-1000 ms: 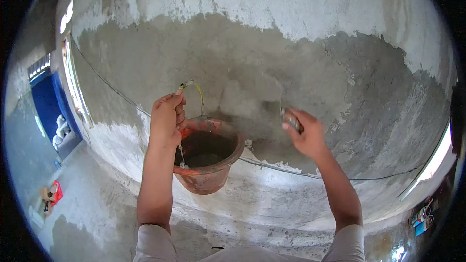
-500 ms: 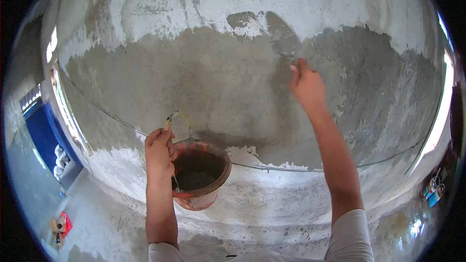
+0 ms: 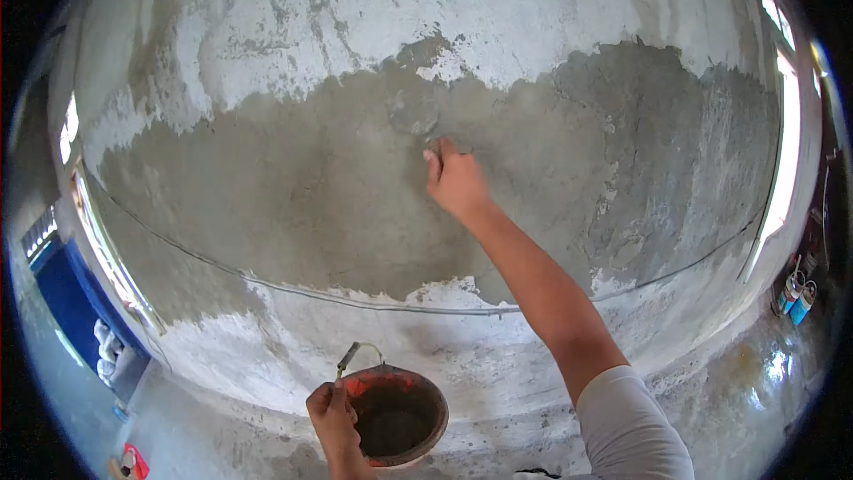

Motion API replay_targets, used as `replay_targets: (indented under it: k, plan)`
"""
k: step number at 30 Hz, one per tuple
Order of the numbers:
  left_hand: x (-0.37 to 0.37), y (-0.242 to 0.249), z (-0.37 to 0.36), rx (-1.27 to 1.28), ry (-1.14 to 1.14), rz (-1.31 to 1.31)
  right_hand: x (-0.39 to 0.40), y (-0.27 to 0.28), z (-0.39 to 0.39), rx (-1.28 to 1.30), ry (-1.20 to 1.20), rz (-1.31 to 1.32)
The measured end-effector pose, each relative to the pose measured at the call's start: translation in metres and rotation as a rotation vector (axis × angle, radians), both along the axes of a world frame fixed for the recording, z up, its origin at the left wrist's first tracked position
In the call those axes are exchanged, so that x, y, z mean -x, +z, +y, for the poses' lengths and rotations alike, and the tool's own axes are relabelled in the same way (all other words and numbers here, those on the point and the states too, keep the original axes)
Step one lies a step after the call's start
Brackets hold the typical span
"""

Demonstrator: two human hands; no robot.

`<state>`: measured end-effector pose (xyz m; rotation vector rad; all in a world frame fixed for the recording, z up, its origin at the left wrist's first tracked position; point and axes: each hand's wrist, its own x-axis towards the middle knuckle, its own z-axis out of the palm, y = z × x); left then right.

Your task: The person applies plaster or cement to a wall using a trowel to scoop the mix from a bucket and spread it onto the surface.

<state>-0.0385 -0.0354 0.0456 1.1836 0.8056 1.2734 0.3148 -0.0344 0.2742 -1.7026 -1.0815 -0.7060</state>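
Note:
My right hand is closed round the handle of a trowel, whose blade lies against the wet grey plaster on the wall. Low in the view, my left hand grips the wire handle of a reddish bucket. Dark grey mortar is inside the bucket. Above and below the grey plaster, the wall has a rough whitish surface.
A cable runs across the lower wall. At left are a blue door, white sacks and a red item on the floor. Blue containers stand at right, near a bright window.
My right hand has moved the trowel left and down across the plaster. My left hand and the bucket now appear lower in the view, which has shifted.

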Motion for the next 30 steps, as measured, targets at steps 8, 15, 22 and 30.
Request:
replay_targets:
  k: [8, 15, 22, 30]
  plan:
    - [0.015, -0.019, -0.024, 0.116, 0.02, 0.083, -0.037, 0.008, -0.047, 0.013, 0.036, -0.157]
    - [0.016, -0.023, -0.031, 0.059, 0.078, 0.104, -0.082, -0.029, -0.094, 0.174, -0.033, -0.193]
    - [-0.007, -0.028, -0.034, 0.021, 0.117, -0.038, -0.08, 0.032, -0.125, 0.039, 0.058, -0.222]
    - [-0.026, -0.033, -0.043, 0.14, 0.206, 0.054, -0.174, 0.041, -0.17, -0.022, -0.012, -0.357]
